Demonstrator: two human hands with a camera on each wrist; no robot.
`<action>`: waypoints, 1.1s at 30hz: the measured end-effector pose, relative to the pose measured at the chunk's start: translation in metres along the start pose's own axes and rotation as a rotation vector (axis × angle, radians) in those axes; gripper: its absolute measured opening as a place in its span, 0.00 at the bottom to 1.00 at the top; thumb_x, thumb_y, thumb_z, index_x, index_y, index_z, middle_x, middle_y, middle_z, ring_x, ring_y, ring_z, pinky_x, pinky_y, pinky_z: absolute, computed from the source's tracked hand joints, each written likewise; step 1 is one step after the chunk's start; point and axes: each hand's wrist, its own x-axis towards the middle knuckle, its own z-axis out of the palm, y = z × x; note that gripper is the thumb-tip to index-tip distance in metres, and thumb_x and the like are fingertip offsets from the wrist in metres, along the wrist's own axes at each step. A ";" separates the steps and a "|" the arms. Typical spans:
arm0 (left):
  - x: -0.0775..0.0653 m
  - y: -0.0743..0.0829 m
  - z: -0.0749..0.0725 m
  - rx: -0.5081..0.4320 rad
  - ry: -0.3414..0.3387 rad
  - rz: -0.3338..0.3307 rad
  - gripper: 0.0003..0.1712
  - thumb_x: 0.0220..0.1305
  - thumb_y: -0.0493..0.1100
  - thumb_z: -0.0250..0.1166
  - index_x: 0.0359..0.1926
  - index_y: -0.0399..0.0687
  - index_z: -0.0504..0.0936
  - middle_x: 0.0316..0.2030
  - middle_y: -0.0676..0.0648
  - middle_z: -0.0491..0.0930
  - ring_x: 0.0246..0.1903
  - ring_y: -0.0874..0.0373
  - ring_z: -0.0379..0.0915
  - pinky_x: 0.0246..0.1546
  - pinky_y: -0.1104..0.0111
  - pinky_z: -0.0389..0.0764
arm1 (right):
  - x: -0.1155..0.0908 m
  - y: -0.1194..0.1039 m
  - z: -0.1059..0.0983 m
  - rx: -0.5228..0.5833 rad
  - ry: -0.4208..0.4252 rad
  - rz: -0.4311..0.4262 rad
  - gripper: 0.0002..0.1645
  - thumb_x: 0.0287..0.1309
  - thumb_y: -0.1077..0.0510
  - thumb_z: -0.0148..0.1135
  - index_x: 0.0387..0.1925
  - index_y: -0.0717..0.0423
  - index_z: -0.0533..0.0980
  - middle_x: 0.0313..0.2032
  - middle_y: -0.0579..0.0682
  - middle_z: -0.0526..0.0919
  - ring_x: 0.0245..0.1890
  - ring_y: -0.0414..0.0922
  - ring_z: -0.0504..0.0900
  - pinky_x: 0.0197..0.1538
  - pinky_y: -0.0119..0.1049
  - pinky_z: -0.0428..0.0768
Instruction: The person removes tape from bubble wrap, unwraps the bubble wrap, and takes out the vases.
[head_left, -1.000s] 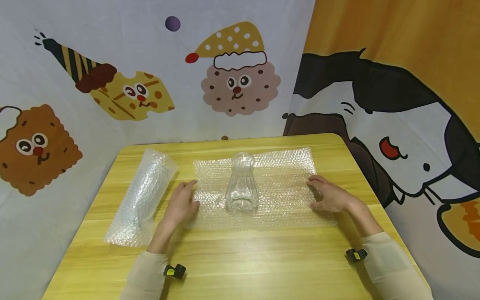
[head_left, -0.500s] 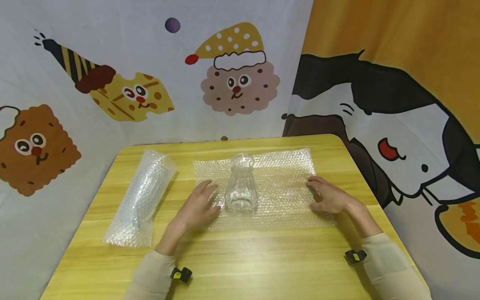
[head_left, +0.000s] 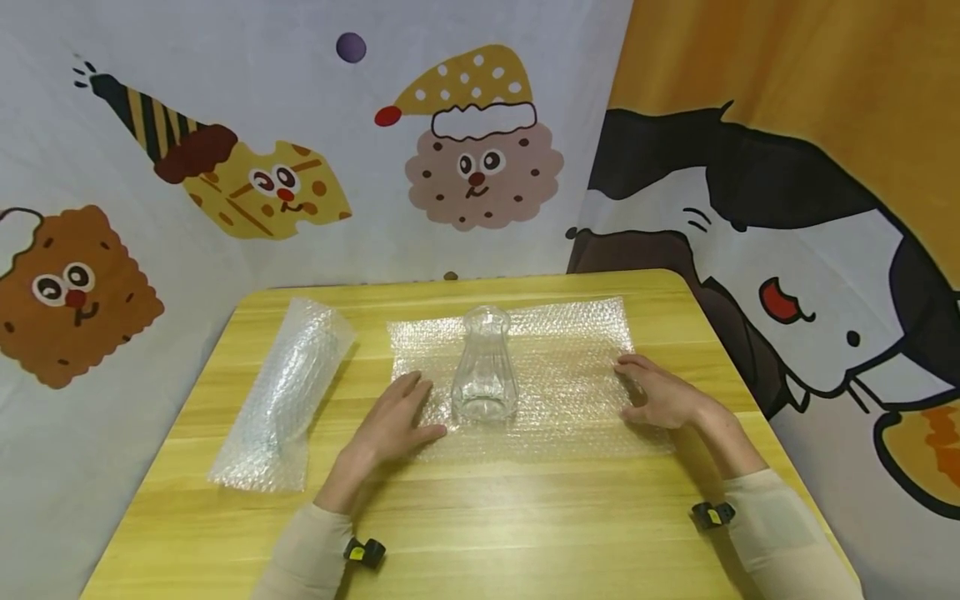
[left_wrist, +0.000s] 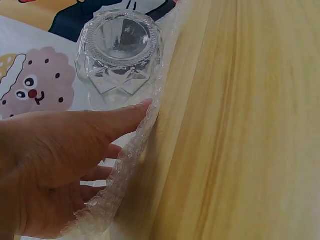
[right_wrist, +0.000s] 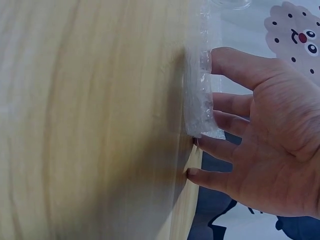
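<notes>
A clear glass vase [head_left: 483, 375] lies on its side on a flat sheet of bubble wrap [head_left: 570, 383], its round base turned toward me. In the left wrist view, the vase's base [left_wrist: 122, 40] shows just beyond my thumb. My left hand [head_left: 390, 421] rests on the sheet's left part, fingers spread and nearly straight, a short way left of the vase. At the sheet's right edge my right hand [head_left: 663, 396] touches the wrap with extended fingers. In the right wrist view, the thumb and fingers [right_wrist: 232, 102] lie along the wrap's edge, the lower ones on the table.
A bubble-wrapped bundle [head_left: 281, 400] lies on the table's left side. The wooden table [head_left: 525, 525] has rounded far corners. Behind it hangs a printed cloth [head_left: 300, 75] with cartoon figures.
My left hand has moved right, from the wrap's left edge to nearer the vase. The right hand, the vase and the bundle have stayed in place.
</notes>
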 end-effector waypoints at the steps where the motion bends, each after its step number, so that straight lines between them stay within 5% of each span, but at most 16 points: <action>1: 0.000 0.000 0.000 0.003 0.002 0.003 0.54 0.63 0.68 0.69 0.79 0.46 0.61 0.82 0.37 0.51 0.81 0.37 0.47 0.81 0.42 0.52 | -0.001 0.000 0.000 0.001 0.000 0.000 0.50 0.62 0.51 0.73 0.77 0.66 0.60 0.79 0.67 0.53 0.77 0.69 0.59 0.73 0.67 0.70; 33: -0.021 0.012 0.004 0.011 0.009 0.029 0.53 0.63 0.65 0.70 0.78 0.42 0.62 0.81 0.35 0.53 0.81 0.35 0.48 0.81 0.42 0.54 | -0.028 0.000 -0.001 -0.002 0.012 -0.022 0.48 0.61 0.45 0.74 0.74 0.63 0.66 0.77 0.67 0.60 0.75 0.70 0.63 0.72 0.69 0.68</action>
